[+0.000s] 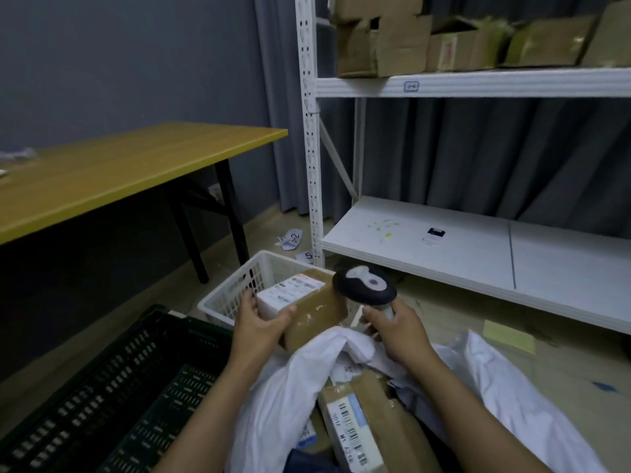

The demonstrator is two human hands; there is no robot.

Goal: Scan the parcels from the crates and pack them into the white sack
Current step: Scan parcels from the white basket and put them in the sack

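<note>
The white sack (283,397) lay open on the floor in front of the person, its mouth rumpled, and a taped parcel (372,414) with a barcode label rested inside it. Just above the sack's far rim, the left hand (259,322) gripped a brown parcel (307,308) by its labelled end, thumb on the top face and fingers curled round the side. Over the same rim, to the right, the right hand (397,327) was wrapped round the handle of a scanner (364,285), whose dark head sat just beside the brown parcel's other end. A white crate (232,298) stood beyond the sack, a dark crate (112,397) to the sack's left, and a white rack (478,240) farther behind it.
</note>
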